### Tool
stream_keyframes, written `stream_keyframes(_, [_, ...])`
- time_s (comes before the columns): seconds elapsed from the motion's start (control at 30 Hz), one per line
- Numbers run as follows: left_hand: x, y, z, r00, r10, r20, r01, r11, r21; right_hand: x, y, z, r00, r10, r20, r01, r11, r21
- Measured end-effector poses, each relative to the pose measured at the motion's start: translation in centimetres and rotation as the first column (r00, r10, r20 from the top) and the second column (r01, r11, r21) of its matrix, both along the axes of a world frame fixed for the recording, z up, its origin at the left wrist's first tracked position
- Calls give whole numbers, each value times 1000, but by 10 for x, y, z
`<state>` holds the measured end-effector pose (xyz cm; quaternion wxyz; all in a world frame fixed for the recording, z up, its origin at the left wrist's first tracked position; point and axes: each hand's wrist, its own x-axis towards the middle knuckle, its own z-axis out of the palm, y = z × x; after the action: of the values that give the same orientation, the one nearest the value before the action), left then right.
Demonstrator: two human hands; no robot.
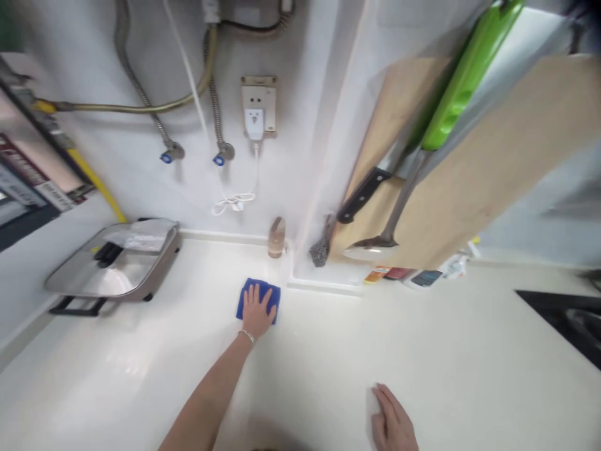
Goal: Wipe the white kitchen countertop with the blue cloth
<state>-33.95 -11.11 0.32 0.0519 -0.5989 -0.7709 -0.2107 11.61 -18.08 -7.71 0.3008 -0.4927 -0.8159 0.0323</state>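
My left hand, fingers spread, rests on a blue cloth on the white counter, my right hand apart, fingers loosely extended; wiping looks under way, what remains unclear

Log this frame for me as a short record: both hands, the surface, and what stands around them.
Left hand: palm down, fingers spread on a blue cloth
Left wrist: thin bracelet
Right hand: fingers loosely bent, nothing seen in it; contact with the surface unclear
Surface: white counter
Beyond the cloth: small brown object near the wall
Left side: lidded pan with black handles
Back wall: socket with a white plug
Right side: green-handled utensil in front of a wooden board
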Motion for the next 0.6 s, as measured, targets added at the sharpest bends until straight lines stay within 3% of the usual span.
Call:
stream_keyframes(0.27, [3, -142, -5, 990, -51, -130, 50, 999, -11, 10, 6, -14, 995, 92, 48, -95, 993, 64])
stream_keyframes(0.37, [-7, -179, -5, 987, -44, -154, 39, 999, -33, 8, 5, -12, 994, 106, 31, -108, 991, 77])
stream_keyframes(0.47, [-16, -187, -3, 988, -8, -154, 2, 999, -39, 7, 3, -10, 993, 112, 21, -113, 992, 63])
stream_keyframes(0.6, [-29, -155, -1, 992, 61, -113, -65, 998, -28, 5, 0, -7, 996, 85, 39, -86, 996, 26])
